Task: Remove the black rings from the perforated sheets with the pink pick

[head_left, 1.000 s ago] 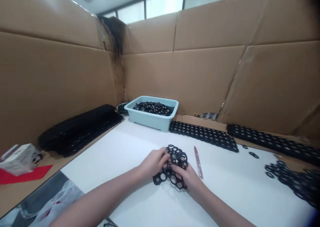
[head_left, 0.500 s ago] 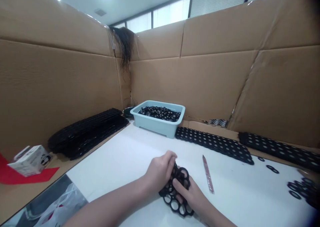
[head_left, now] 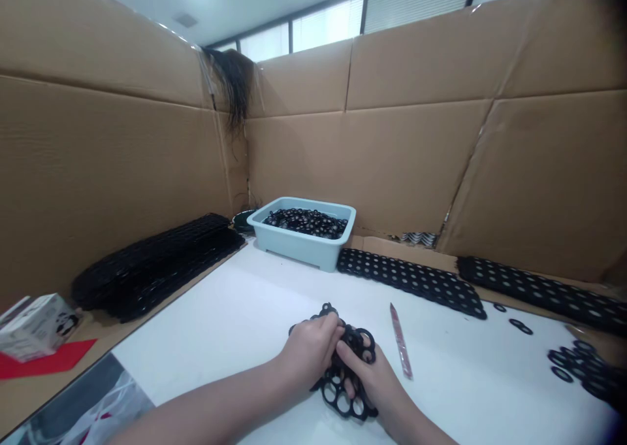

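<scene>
Near the front of the white tabletop, both hands close around a bunched piece of black ring mesh. My left hand grips its left side with curled fingers, and some rings poke out above and behind the knuckles. My right hand holds the right side, its thumb pressed on top of the rings and other fingers underneath. Below the hands hangs a row of larger open rings. How the rings join between the hands is hidden. A pointed reddish strip lies to the right of my right hand.
A light blue bin full of black rings stands at the back. Flat black mesh sheets lie right of it, and loose rings at far right. Left are a black stack and a white box. Cardboard walls enclose the table.
The view has shifted slightly, so the surroundings sit further left. My left hand has turned down over the mesh, and rings now show above it. My right hand keeps its hold.
</scene>
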{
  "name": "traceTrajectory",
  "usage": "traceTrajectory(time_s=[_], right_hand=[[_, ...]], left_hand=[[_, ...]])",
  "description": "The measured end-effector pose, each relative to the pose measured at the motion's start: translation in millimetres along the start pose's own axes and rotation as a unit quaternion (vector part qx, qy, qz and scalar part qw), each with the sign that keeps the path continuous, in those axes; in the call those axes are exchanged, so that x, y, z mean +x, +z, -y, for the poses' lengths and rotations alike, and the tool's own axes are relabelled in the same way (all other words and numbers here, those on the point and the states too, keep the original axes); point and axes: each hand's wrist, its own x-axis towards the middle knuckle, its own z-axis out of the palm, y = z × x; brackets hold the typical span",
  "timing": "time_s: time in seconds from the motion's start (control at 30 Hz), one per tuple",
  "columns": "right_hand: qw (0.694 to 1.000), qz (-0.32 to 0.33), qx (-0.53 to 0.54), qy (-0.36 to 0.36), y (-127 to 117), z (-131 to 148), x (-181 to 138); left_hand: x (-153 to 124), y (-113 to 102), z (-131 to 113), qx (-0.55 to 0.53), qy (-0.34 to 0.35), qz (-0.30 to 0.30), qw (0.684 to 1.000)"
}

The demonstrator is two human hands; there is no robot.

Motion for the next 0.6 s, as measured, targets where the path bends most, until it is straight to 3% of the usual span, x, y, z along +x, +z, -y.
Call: traceTrajectory(time_s=[0.47, 0.53, 0.6], right_hand=[[0.997, 0.017, 0.062, 0.032, 3, -3, -3], [0.996, 0.011, 0.077, 0.035, 4, -3, -3], [0.996, 0.004, 0.076, 0.043, 4, -2, -4]], left_hand=[[-1, -11, -8, -0.219, -0.050, -0.002, 0.975], [4, -17, -3, -0.245, -0.057, -0.031, 0.967], [12, -28, 12, -0.255, -0.082, -0.107, 0.958]])
